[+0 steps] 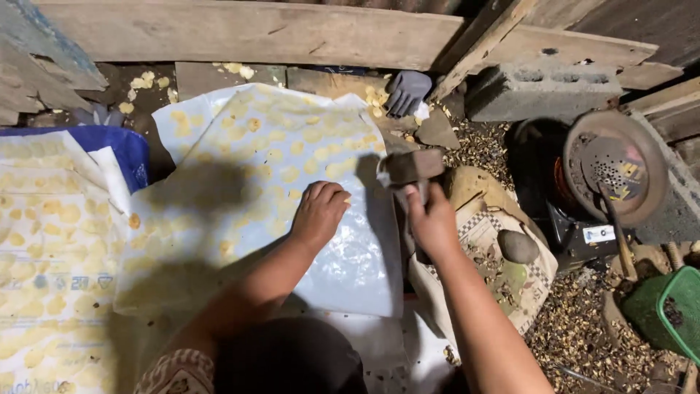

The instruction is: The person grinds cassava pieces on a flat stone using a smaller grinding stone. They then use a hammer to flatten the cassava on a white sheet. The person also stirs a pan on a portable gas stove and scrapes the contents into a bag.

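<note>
- We cannot tell what the blurred block (410, 166) above our right hand (432, 219) is.
- The green basket (674, 310) runs off the right edge.

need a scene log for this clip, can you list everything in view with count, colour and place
plastic sheet: one, pale, centre, dotted with yellow flattened pieces
second sheet: one, pale with yellow pieces, left edge
blue tarp: one, blue, upper left
wooden mallet: one, brown, right of centre
grey glove: one, grey, top centre
concrete block: one, grey, upper right
round pan: one, rusty brown, right
stone: one, grey, on the checked sack
checked sack: one, tan, right of centre
green basket: one, green, lower right
shell litter: many, brown, ground at right
left hand: pressed on plastic sheet
right hand: gripping mallet handle
</note>
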